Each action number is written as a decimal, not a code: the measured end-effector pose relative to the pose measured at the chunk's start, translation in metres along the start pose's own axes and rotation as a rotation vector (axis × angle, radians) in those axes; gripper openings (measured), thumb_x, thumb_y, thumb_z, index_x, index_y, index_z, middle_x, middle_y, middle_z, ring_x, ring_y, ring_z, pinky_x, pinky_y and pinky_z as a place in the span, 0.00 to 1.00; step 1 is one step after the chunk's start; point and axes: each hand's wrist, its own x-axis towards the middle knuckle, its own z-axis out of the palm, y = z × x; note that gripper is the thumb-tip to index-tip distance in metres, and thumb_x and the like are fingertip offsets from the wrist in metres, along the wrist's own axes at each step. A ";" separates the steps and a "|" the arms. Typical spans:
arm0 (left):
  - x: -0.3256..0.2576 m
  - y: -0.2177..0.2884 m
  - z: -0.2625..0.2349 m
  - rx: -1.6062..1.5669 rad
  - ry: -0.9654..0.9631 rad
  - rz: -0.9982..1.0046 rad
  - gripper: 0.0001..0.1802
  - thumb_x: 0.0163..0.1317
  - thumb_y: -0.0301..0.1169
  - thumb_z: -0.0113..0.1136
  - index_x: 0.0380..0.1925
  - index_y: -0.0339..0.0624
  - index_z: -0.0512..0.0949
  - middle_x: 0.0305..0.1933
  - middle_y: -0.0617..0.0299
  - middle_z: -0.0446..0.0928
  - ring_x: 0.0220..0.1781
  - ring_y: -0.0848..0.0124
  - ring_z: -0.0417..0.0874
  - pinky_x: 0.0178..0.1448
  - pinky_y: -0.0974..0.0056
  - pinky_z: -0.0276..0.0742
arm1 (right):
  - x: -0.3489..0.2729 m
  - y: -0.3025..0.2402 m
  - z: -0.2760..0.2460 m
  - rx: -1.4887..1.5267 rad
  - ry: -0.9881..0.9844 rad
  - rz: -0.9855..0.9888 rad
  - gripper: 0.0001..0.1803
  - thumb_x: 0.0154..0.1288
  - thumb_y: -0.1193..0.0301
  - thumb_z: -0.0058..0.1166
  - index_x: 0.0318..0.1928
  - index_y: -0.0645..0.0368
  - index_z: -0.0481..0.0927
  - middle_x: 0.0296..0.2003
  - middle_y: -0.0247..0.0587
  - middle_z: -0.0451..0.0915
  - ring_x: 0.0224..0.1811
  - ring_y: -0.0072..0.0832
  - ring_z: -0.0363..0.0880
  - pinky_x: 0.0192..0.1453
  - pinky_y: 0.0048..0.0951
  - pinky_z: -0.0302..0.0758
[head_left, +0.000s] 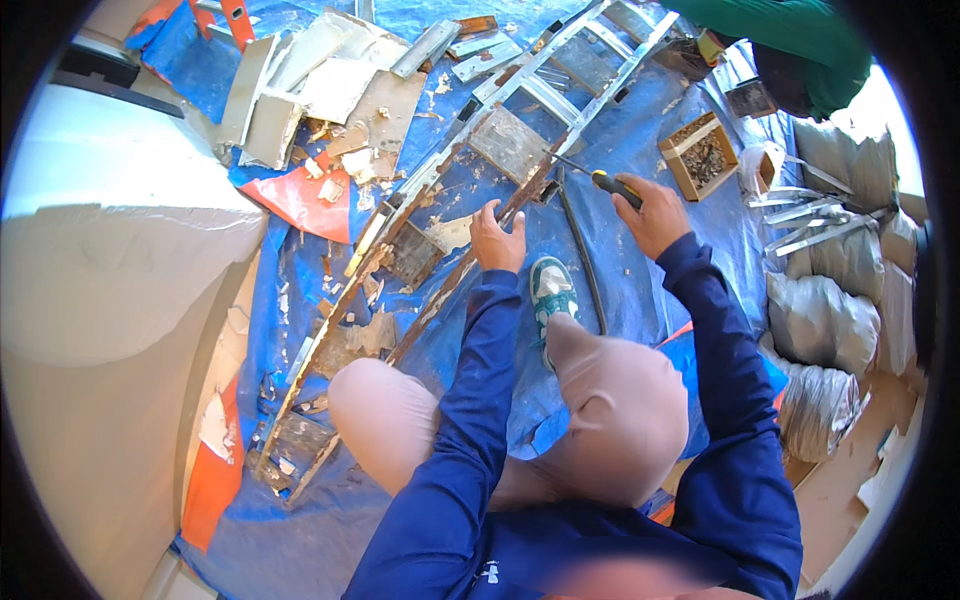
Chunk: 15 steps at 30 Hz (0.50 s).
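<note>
Blue tarp (640, 150) covers the floor, and a long ladder-like metal frame (440, 190) crusted with plaster lies across it at a slant. The person squats beside it in blue sleeves. Their left hand (497, 238) rests on the frame's nearer rail, fingers curled over its edge. Their right hand (652, 212) is closed around a screwdriver (600, 180) with a yellow-and-black handle, its tip touching the same rail just beyond the left hand. A small box of debris (700, 155) sits near the right hand. Broken board pieces (320, 85) lie heaped at the far left.
</note>
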 end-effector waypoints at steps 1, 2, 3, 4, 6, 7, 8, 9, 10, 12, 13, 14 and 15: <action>0.009 -0.001 0.006 -0.001 -0.028 -0.012 0.30 0.61 0.43 0.68 0.58 0.38 0.74 0.57 0.44 0.77 0.61 0.47 0.77 0.64 0.50 0.72 | 0.019 0.003 -0.002 -0.041 -0.049 -0.015 0.19 0.66 0.61 0.57 0.52 0.58 0.83 0.39 0.58 0.84 0.43 0.54 0.83 0.50 0.49 0.77; 0.016 -0.003 0.013 0.011 -0.074 -0.044 0.31 0.62 0.45 0.66 0.59 0.37 0.73 0.58 0.43 0.77 0.61 0.47 0.77 0.64 0.49 0.72 | 0.036 0.006 -0.002 -0.082 -0.106 -0.030 0.19 0.67 0.60 0.57 0.52 0.58 0.83 0.39 0.58 0.84 0.43 0.54 0.83 0.50 0.49 0.77; 0.024 -0.005 0.020 0.025 -0.111 -0.075 0.33 0.64 0.48 0.64 0.61 0.36 0.72 0.59 0.41 0.77 0.61 0.46 0.78 0.64 0.49 0.72 | 0.051 0.009 -0.001 -0.138 -0.099 -0.073 0.19 0.66 0.59 0.56 0.51 0.57 0.83 0.38 0.57 0.84 0.42 0.54 0.83 0.50 0.50 0.78; 0.033 -0.007 0.028 0.043 -0.138 -0.107 0.35 0.66 0.50 0.62 0.63 0.35 0.71 0.61 0.39 0.76 0.61 0.45 0.78 0.63 0.48 0.72 | 0.067 0.012 -0.002 -0.119 -0.135 -0.081 0.19 0.66 0.60 0.56 0.51 0.57 0.83 0.37 0.57 0.84 0.42 0.54 0.83 0.49 0.50 0.78; 0.045 -0.008 0.045 0.093 -0.150 -0.127 0.36 0.68 0.53 0.59 0.63 0.33 0.71 0.57 0.39 0.79 0.58 0.45 0.81 0.61 0.48 0.74 | 0.088 0.018 -0.006 -0.115 -0.242 -0.063 0.18 0.66 0.60 0.57 0.50 0.57 0.83 0.36 0.56 0.85 0.41 0.54 0.83 0.47 0.49 0.79; 0.048 -0.007 0.052 0.126 -0.181 -0.151 0.37 0.68 0.54 0.57 0.63 0.32 0.71 0.55 0.39 0.80 0.56 0.45 0.82 0.60 0.47 0.75 | 0.094 0.019 -0.006 -0.125 -0.215 -0.124 0.17 0.66 0.61 0.56 0.49 0.56 0.83 0.34 0.55 0.84 0.38 0.55 0.83 0.45 0.51 0.79; 0.052 -0.006 0.058 0.097 -0.175 -0.210 0.36 0.69 0.53 0.56 0.63 0.31 0.71 0.52 0.40 0.82 0.54 0.45 0.83 0.58 0.47 0.76 | 0.099 0.019 -0.008 -0.132 -0.253 -0.099 0.16 0.66 0.61 0.56 0.48 0.56 0.83 0.34 0.55 0.84 0.38 0.54 0.83 0.44 0.51 0.79; 0.057 -0.005 0.062 0.074 -0.187 -0.273 0.36 0.69 0.53 0.56 0.63 0.31 0.71 0.50 0.41 0.83 0.52 0.46 0.84 0.57 0.47 0.76 | 0.102 0.019 -0.010 -0.141 -0.284 -0.078 0.16 0.66 0.61 0.55 0.48 0.56 0.83 0.33 0.55 0.84 0.38 0.54 0.83 0.44 0.51 0.78; 0.061 -0.002 0.065 0.051 -0.184 -0.334 0.36 0.70 0.52 0.56 0.62 0.30 0.72 0.47 0.42 0.84 0.50 0.46 0.85 0.56 0.47 0.77 | 0.104 0.018 -0.013 -0.147 -0.301 -0.073 0.15 0.66 0.61 0.55 0.47 0.56 0.83 0.33 0.55 0.84 0.37 0.54 0.83 0.44 0.51 0.78; 0.068 0.003 0.071 -0.012 -0.131 -0.392 0.36 0.66 0.50 0.61 0.62 0.30 0.73 0.43 0.45 0.86 0.48 0.48 0.86 0.53 0.50 0.78 | 0.106 0.017 -0.019 -0.188 -0.340 -0.054 0.14 0.66 0.61 0.55 0.46 0.56 0.82 0.32 0.55 0.84 0.37 0.54 0.83 0.43 0.51 0.78; 0.071 0.004 0.074 -0.017 -0.131 -0.401 0.36 0.65 0.49 0.63 0.62 0.31 0.73 0.43 0.45 0.86 0.48 0.48 0.86 0.53 0.51 0.79 | 0.106 0.017 -0.021 -0.209 -0.357 -0.053 0.14 0.66 0.61 0.55 0.46 0.56 0.82 0.32 0.55 0.84 0.36 0.54 0.83 0.43 0.51 0.78; 0.073 0.004 0.075 -0.027 -0.110 -0.395 0.36 0.64 0.49 0.64 0.63 0.32 0.72 0.43 0.45 0.86 0.48 0.48 0.86 0.53 0.52 0.79 | 0.106 0.018 -0.023 -0.218 -0.369 -0.073 0.14 0.66 0.61 0.55 0.46 0.56 0.82 0.32 0.55 0.84 0.37 0.54 0.83 0.43 0.51 0.78; 0.076 0.004 0.078 0.044 -0.065 -0.356 0.32 0.60 0.46 0.69 0.56 0.34 0.78 0.41 0.46 0.86 0.45 0.49 0.87 0.50 0.53 0.80 | 0.107 0.018 -0.024 -0.227 -0.373 -0.095 0.14 0.66 0.61 0.55 0.45 0.56 0.82 0.32 0.55 0.84 0.37 0.54 0.83 0.43 0.51 0.78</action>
